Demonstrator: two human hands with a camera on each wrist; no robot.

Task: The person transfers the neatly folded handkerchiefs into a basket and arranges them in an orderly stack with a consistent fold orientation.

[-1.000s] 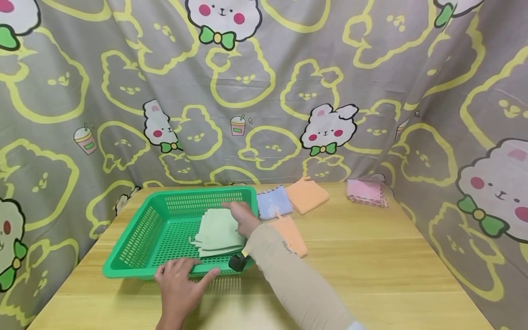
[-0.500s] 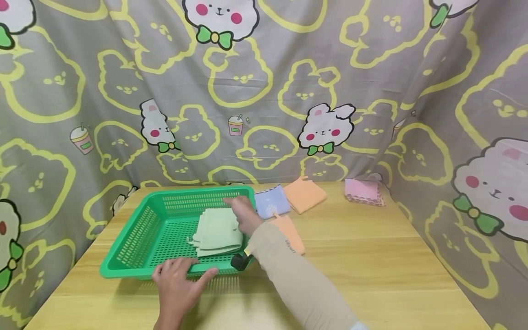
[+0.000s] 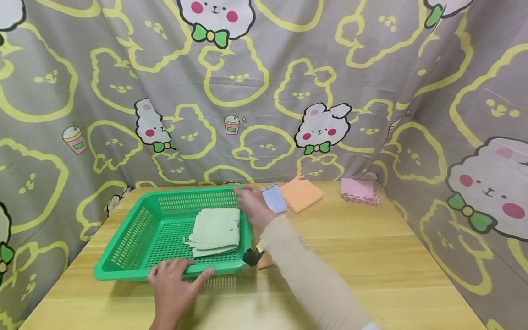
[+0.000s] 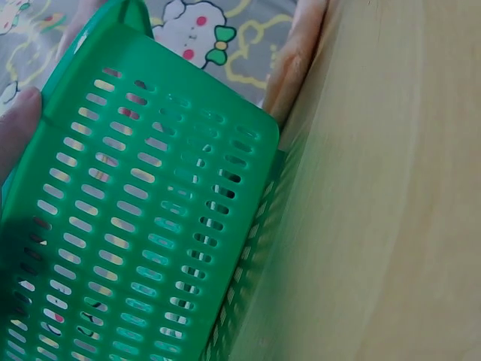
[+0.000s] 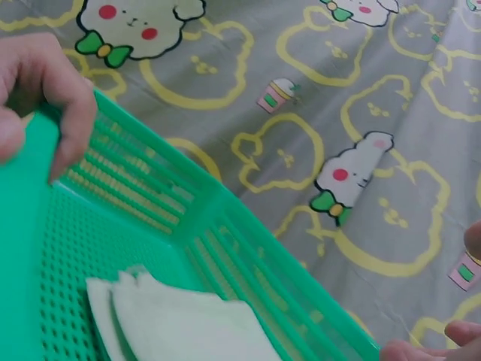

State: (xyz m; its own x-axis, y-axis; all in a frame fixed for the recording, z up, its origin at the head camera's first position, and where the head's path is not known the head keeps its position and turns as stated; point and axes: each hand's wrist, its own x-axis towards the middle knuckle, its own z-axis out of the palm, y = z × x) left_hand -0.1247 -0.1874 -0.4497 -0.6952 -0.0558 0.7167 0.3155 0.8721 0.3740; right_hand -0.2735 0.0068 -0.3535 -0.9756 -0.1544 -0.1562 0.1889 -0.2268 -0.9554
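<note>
A green plastic basket point(image 3: 142, 273) stands on the left part of the table, with a stack of pale green folded cloths point(image 3: 216, 229) lying inside near its right side. My left hand point(image 3: 175, 284) grips the near rim, fingers over the edge and thumb on the outer side. At the far right corner, my right hand point(image 3: 253, 206) holds the right rim; the right wrist view shows a finger point(image 5: 71, 113) curled over that rim and the thumb on the other side. Through the slots of the basket wall point(image 4: 135, 210), the left wrist view gives glimpses beyond.
Right of the basket lie a blue cloth point(image 3: 274, 200), an orange cloth point(image 3: 303, 195) and another orange one point(image 3: 266, 262) mostly hidden under my right arm. A pink cloth point(image 3: 359, 189) lies at the back right. A patterned curtain point(image 3: 264, 91) hangs behind the table point(image 3: 371, 261).
My right hand has left the pale green cloths and moved right onto the basket's right rim. My left hand keeps its hold on the near rim.
</note>
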